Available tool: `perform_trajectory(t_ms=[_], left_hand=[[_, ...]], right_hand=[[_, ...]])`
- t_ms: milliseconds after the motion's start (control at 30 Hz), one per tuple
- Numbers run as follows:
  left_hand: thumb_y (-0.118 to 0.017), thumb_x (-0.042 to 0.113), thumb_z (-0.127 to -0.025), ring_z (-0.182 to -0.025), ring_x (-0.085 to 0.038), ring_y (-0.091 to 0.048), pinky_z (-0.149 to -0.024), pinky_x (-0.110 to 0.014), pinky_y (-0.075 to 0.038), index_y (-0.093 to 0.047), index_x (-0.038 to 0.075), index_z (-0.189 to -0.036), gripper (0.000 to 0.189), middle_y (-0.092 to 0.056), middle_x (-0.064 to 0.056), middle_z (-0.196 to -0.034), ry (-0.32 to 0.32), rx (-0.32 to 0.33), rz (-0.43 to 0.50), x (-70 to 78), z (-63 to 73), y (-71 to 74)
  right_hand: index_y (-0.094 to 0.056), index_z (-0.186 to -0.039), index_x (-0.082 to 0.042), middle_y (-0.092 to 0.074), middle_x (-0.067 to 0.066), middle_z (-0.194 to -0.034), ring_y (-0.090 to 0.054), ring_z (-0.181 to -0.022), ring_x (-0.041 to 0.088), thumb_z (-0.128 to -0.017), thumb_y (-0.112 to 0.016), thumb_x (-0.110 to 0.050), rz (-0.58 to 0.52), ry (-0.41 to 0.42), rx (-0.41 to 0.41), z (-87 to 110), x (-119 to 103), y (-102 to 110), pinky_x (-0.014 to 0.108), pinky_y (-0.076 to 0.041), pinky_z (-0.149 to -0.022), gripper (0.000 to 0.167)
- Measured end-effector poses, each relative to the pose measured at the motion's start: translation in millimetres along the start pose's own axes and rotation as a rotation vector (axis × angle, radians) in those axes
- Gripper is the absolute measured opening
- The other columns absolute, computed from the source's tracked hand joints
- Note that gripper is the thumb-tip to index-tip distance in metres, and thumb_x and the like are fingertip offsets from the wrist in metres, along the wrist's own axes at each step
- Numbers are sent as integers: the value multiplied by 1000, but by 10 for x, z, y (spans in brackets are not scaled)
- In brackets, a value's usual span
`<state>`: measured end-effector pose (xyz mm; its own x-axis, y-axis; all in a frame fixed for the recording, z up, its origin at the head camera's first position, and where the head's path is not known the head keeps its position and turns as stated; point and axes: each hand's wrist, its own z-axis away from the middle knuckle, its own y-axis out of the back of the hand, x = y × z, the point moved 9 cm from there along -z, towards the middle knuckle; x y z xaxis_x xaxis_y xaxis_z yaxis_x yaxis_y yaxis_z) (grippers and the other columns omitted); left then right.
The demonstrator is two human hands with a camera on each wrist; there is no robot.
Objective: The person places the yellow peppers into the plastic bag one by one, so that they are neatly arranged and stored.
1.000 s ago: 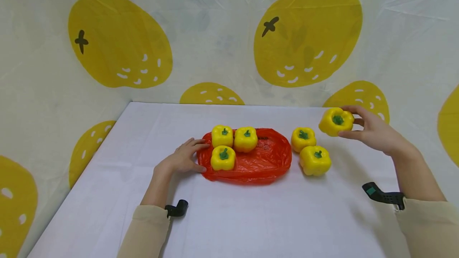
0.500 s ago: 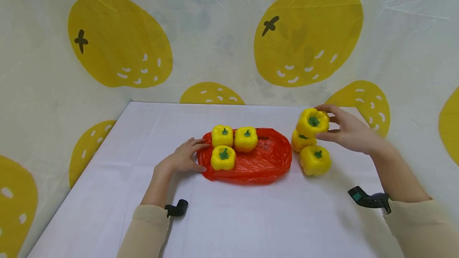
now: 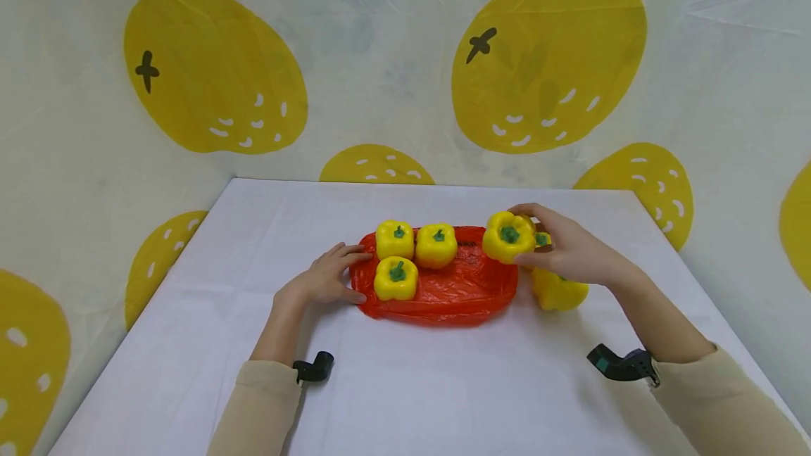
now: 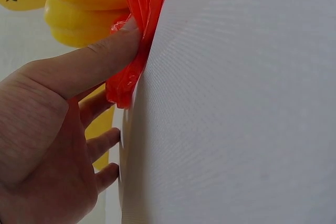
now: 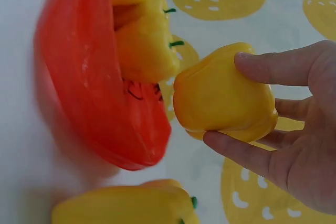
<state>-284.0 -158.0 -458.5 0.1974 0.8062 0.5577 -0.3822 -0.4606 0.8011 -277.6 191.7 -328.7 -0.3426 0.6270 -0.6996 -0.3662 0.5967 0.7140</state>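
Note:
Three yellow bell peppers (image 3: 395, 280) sit stems up in the left part of an open red plastic bag (image 3: 462, 283). My left hand (image 3: 322, 277) rests at the bag's left end, fingers spread; in the left wrist view its thumb (image 4: 100, 59) lies straight against the red plastic. Above the bag's right end, my right hand (image 3: 570, 248) holds another yellow bell pepper (image 5: 226, 95) between thumb and fingers. Beneath that hand, one bell pepper (image 3: 560, 293) stands on the table right of the bag; a second beside it is mostly hidden, its green stem (image 3: 543, 238) showing.
A white cloth covers the table (image 3: 405, 385). Behind it hangs a pale curtain (image 3: 380, 41) printed with large yellow fruit. Black wrist cameras (image 3: 624, 363) are worn on both forearms, at the beige sleeves (image 3: 262, 407).
My right hand has carried its bell pepper leftward, from right of the loose peppers to above the bag's right end. The left hand and the bag have stayed in place.

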Motion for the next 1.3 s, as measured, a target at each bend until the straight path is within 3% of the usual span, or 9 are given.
perform_trajectory(t_ms=[367,600,867,1300], left_hand=[[-85,30,-82,-155,-37,-9,-114,-74,-21,-50,26,-153,80,-33,-5,-164,14,8,7,-6,9,6],[-85,30,-83,-155,-37,-10,-114,-73,-19,-50,25,-153,79,-33,-5,-164,4,9,1,-4,7,3],[-85,30,-82,-155,-37,-9,-114,-73,-19,-50,25,-153,80,-33,-5,-164,7,5,6,-5,6,1],[-85,30,-82,-155,-37,-9,-114,-73,-18,-50,24,-153,80,-33,-6,-164,8,3,15,4,6,0]], right_hand=[[-44,-147,-14,-50,9,-146,-46,-131,37,-90,-80,-19,-54,6,-55,-92,-43,-374,55,-53,-98,68],[-45,-144,-13,-53,8,-142,-48,-131,31,-88,-82,-22,-25,-5,-67,-126,-87,-578,56,-50,-103,68],[-47,-142,-14,-56,5,-137,-52,-125,28,-86,-84,-24,-32,-2,-74,-150,-107,-780,49,-56,-95,68],[-45,-145,-10,-50,9,-143,-46,-132,31,-86,-84,-22,-7,5,-78,-212,-111,-1033,57,-50,-102,72]])
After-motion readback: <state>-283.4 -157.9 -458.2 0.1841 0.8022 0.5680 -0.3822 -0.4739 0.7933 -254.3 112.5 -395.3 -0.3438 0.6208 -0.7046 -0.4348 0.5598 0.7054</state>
